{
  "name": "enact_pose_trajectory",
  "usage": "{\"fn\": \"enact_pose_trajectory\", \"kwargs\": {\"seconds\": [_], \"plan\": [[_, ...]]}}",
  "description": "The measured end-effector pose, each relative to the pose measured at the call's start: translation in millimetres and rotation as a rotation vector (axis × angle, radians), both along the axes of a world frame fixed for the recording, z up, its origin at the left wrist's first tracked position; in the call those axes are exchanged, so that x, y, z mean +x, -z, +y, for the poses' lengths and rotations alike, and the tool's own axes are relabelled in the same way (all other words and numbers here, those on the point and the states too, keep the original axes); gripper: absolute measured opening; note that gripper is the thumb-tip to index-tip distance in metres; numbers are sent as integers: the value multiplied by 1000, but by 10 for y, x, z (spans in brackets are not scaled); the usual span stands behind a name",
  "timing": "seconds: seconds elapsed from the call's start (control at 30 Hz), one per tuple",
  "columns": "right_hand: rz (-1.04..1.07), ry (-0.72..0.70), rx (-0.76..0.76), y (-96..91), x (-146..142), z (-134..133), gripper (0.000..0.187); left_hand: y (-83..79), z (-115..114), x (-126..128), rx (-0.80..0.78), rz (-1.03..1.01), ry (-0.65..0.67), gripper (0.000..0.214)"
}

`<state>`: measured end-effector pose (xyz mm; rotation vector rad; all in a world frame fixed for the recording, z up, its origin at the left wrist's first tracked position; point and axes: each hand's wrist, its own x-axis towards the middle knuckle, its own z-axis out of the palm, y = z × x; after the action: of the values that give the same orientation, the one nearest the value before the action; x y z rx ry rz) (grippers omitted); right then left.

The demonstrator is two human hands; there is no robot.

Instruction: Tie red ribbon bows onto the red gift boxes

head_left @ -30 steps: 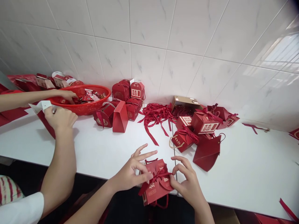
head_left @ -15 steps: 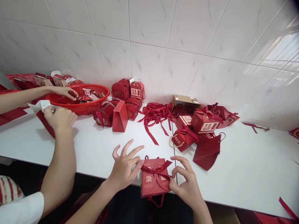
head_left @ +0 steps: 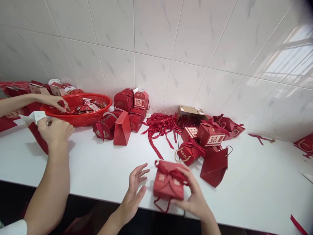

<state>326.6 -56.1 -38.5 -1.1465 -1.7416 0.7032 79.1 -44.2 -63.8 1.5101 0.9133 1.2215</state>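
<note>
A red gift box (head_left: 168, 186) with a ribbon bow on top and a cord handle hanging at its near side is at the front edge of the white table. My right hand (head_left: 193, 195) grips it from the right, fingers over the top and thumb low on the near side. To its left, my left hand (head_left: 133, 192) is apart from the box, fingers spread and holding nothing. Beyond the hands lies a heap of loose dark red ribbons (head_left: 162, 125). Several finished-looking red boxes (head_left: 211, 133) with bows are piled to the right of the ribbons.
At left, a co-worker's hand (head_left: 55, 129) holds an open red box (head_left: 39, 135); their other hand reaches into a red basket (head_left: 80, 120) of sweets. More red boxes (head_left: 124, 101) stand by the wall. A cardboard box (head_left: 190, 111) holds ribbons. The table's front edge (head_left: 102, 199) runs below my hands.
My left hand has let go of the ribbon and drawn away from the box. My right hand has moved from pinching the ribbon to gripping the box, which is now tilted.
</note>
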Motion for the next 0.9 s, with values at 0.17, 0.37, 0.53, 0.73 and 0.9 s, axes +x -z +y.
{"fn": "enact_pose_trajectory", "kwargs": {"seconds": [0.17,0.37,0.53,0.73,0.9], "plan": [[172,443,326,-386,438,517,77,64,3,-126,-144,292,92,41],[-115,918,209,-540,539,860,99,100,-24,-96,-182,250,-12,41],[-185,721,771,-518,-107,830,56,118,-5,-65,-184,207,-18,40],[-418,520,11,0,-690,1723,40,104,-10,-69,-182,200,-70,35],[-491,675,-193,395,-616,2205,39,216,-27,-101,-133,239,-78,36]]}}
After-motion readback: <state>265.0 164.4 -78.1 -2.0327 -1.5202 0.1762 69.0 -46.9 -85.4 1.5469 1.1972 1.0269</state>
